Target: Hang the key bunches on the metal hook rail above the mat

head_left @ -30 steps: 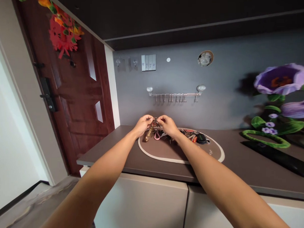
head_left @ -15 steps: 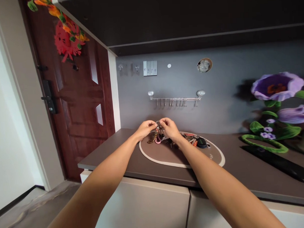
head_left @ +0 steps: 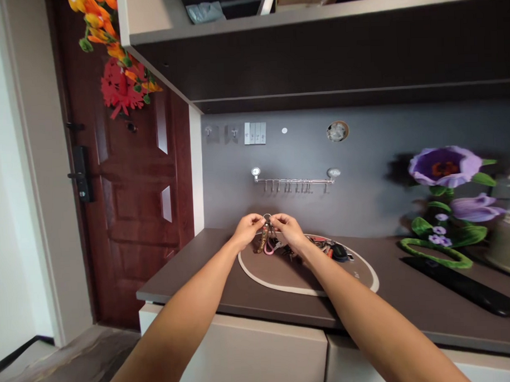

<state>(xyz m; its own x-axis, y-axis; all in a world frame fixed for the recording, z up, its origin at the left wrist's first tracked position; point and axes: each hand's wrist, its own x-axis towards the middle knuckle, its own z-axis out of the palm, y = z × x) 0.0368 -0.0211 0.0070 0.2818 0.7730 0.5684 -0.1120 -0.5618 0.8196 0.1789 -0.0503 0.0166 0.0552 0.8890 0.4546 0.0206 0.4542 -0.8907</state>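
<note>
Both hands, L (head_left: 248, 229) & R (head_left: 288, 230), pinching key ring (head_left: 267, 217) over oval mat (head_left: 308, 286)
Fingertips pressing together on ring; brown fob (head_left: 263, 239) hanging upright now, not flat like before; other keys (head_left: 321, 247) staying on mat

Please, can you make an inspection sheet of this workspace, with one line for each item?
surface: dark brown countertop with an oval mat, cream-edged.
job's things: metal key ring, with brown strap and pink carabiner hanging.
clutter: black key fob among other keys on the mat.
grippers: left hand and right hand both pinch the ring.
cables: nothing seen.
surroundings: dark red door, wall hook rail, purple flower decoration.
</note>
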